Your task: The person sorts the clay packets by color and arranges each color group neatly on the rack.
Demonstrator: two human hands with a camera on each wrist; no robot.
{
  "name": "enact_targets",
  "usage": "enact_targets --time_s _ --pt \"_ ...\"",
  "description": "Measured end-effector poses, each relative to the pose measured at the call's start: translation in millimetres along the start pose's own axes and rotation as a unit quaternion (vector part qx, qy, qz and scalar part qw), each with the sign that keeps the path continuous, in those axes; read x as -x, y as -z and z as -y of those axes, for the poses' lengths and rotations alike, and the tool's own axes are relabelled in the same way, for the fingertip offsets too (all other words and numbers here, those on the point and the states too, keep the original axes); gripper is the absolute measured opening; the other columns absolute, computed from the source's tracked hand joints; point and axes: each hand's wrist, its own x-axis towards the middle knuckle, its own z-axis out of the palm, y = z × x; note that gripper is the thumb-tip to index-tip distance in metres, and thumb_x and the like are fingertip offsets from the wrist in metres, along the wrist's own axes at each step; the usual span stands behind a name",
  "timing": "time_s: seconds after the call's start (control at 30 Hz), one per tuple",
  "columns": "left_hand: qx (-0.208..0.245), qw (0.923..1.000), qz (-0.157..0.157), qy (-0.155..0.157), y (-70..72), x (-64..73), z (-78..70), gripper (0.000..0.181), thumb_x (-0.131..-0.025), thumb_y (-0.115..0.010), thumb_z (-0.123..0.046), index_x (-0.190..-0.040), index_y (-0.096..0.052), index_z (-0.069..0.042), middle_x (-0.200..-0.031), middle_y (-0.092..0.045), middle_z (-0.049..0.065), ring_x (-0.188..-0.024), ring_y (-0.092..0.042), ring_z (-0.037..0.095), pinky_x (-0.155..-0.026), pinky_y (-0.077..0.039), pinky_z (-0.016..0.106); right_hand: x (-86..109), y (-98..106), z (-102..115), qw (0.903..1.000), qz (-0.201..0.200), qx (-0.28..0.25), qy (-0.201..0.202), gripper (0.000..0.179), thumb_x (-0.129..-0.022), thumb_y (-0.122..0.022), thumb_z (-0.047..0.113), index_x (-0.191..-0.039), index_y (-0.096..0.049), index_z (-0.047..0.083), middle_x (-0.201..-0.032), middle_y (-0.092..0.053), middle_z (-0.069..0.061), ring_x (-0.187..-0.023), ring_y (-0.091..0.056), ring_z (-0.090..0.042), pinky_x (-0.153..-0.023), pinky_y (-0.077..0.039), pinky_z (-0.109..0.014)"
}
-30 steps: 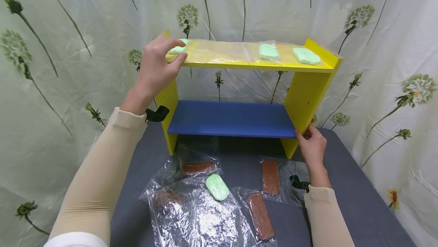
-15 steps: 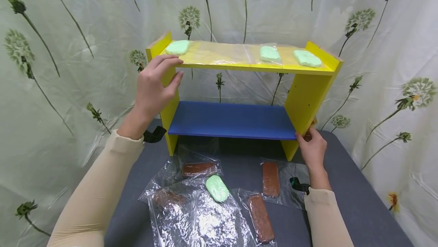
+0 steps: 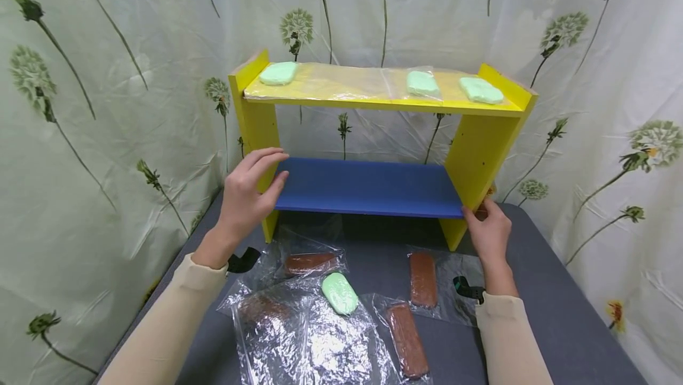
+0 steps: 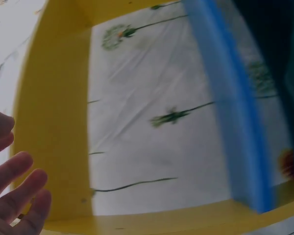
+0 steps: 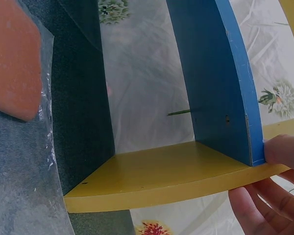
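Observation:
A small shelf unit has yellow sides, a yellow top board (image 3: 320, 102) and a blue middle shelf (image 3: 363, 186). Near its right end, my right hand (image 3: 490, 232) grips the yellow side panel (image 5: 152, 193), thumb at the blue shelf's front corner and fingers round the panel's outer side. My left hand (image 3: 246, 198) hangs in front of the left side, level with the blue shelf, its bent fingers apart from the thumb and nothing between them. On the top board lie pale green blocks at left (image 3: 278, 73), centre right (image 3: 423, 83) and right (image 3: 481, 89), with clear plastic beneath.
On the dark table (image 3: 453, 355), clear plastic bags (image 3: 341, 349) lie in front of the unit. A pale green block (image 3: 339, 293) rests on them. Several brown blocks, including one at right (image 3: 423, 279) and one at front (image 3: 407, 340), are wrapped. A flowered curtain (image 3: 160, 47) hangs behind.
My left hand has moved down from the green block at the top board's left end to the blue shelf's level. My right hand keeps its grip on the side panel.

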Motion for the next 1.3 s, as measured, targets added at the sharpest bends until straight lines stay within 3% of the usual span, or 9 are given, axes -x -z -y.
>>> enact_targets --time_s 0.2,0.3,0.4,0.63,0.8,0.9,0.97,1.1,1.3 --pt "0.059 0.9958 0.053 0.046 -20.1 43.3 6.0 0.036 -0.087 -0.077 -0.001 -0.122 -0.07 -0.006 -0.122 -0.067 0.009 -0.113 -0.063 0.027 -0.09 -0.052 0.045 1.4 0.7 0.7 1.0 0.004 0.0 -0.007 0.033 -0.096 -0.07 0.028 -0.117 -0.068 0.003 -0.105 -0.069 -0.015 -0.096 -0.064 -0.031 -0.076 -0.045 -0.035" --pt "0.092 0.9873 0.107 0.073 -32.2 66.0 7.1 0.037 -0.09 -0.076 -0.005 -0.126 -0.069 -0.009 -0.124 -0.066 0.005 -0.111 -0.062 0.022 -0.088 -0.052 0.043 0.6 0.8 1.4 1.0 0.004 0.0 -0.005 0.033 -0.096 -0.07 0.028 -0.117 -0.068 0.003 -0.104 -0.069 -0.015 -0.096 -0.064 -0.031 -0.076 -0.045 -0.035" --pt "0.113 0.9734 0.173 0.099 -44.9 87.1 5.3 0.038 -0.093 -0.075 -0.012 -0.13 -0.067 -0.015 -0.126 -0.064 0.0 -0.111 -0.062 0.018 -0.086 -0.054 0.042 0.2 -0.2 1.4 1.0 0.001 0.001 -0.002 0.033 -0.096 -0.07 0.028 -0.117 -0.068 0.003 -0.104 -0.069 -0.015 -0.095 -0.064 -0.031 -0.076 -0.046 -0.035" --pt "0.167 0.9311 0.287 0.15 -70.8 124.4 1.8 0.039 -0.096 -0.072 -0.022 -0.134 -0.064 -0.022 -0.13 -0.063 -0.001 -0.117 -0.062 0.024 -0.091 -0.053 0.049 0.9 -1.4 0.7 1.0 -0.002 0.001 -0.001 0.032 -0.095 -0.071 0.027 -0.116 -0.069 0.002 -0.104 -0.07 -0.016 -0.094 -0.065 -0.031 -0.074 -0.046 -0.033" --pt "0.262 0.8789 0.343 0.204 -82.8 133.7 -2.0 0.043 -0.095 -0.071 -0.018 -0.137 -0.061 -0.017 -0.134 -0.061 0.012 -0.118 -0.062 0.034 -0.093 -0.053 0.049 -0.3 -0.6 -0.5 1.0 -0.002 0.002 -0.002 0.033 -0.095 -0.071 0.028 -0.117 -0.069 0.003 -0.105 -0.07 -0.016 -0.095 -0.065 -0.031 -0.076 -0.047 -0.037" --pt "0.274 0.8613 0.374 0.208 -88.8 137.4 -3.1 0.047 -0.096 -0.071 -0.021 -0.14 -0.059 -0.01 -0.136 -0.06 0.014 -0.116 -0.063 0.032 -0.093 -0.053 0.046 -0.6 -0.9 -0.7 1.0 -0.002 0.004 -0.005 0.033 -0.095 -0.071 0.028 -0.118 -0.069 0.004 -0.105 -0.07 -0.015 -0.095 -0.065 -0.031 -0.076 -0.047 -0.036" --pt "0.255 0.8626 0.391 0.196 -92.7 139.4 -3.9 0.049 -0.095 -0.073 -0.023 -0.14 -0.06 -0.01 -0.135 -0.062 0.011 -0.113 -0.063 0.029 -0.09 -0.054 0.045 -1.2 -1.6 -0.1 1.0 0.0 0.005 -0.007 0.034 -0.096 -0.071 0.028 -0.119 -0.068 0.004 -0.106 -0.07 -0.015 -0.096 -0.065 -0.031 -0.075 -0.047 -0.035" --pt "0.231 0.8531 0.426 0.194 -100.1 143.2 -4.9 0.05 -0.093 -0.075 -0.023 -0.14 -0.061 -0.013 -0.135 -0.061 0.002 -0.112 -0.063 0.022 -0.088 -0.054 0.037 -2.0 -2.2 1.3 0.9999 0.005 0.009 -0.01 0.034 -0.096 -0.07 0.03 -0.12 -0.068 0.005 -0.107 -0.07 -0.014 -0.097 -0.065 -0.03 -0.074 -0.048 -0.032" --pt "0.182 0.8474 0.471 0.165 -108.1 144.6 -6.4 0.058 -0.089 -0.08 -0.026 -0.143 -0.059 -0.022 -0.141 -0.056 -0.009 -0.129 -0.05 0.019 -0.095 -0.051 0.039 -0.4 -0.2 3.2 1.0 -0.002 0.003 -0.008 0.034 -0.095 -0.072 0.028 -0.12 -0.069 0.005 -0.106 -0.07 -0.015 -0.095 -0.065 -0.03 -0.073 -0.046 -0.026"
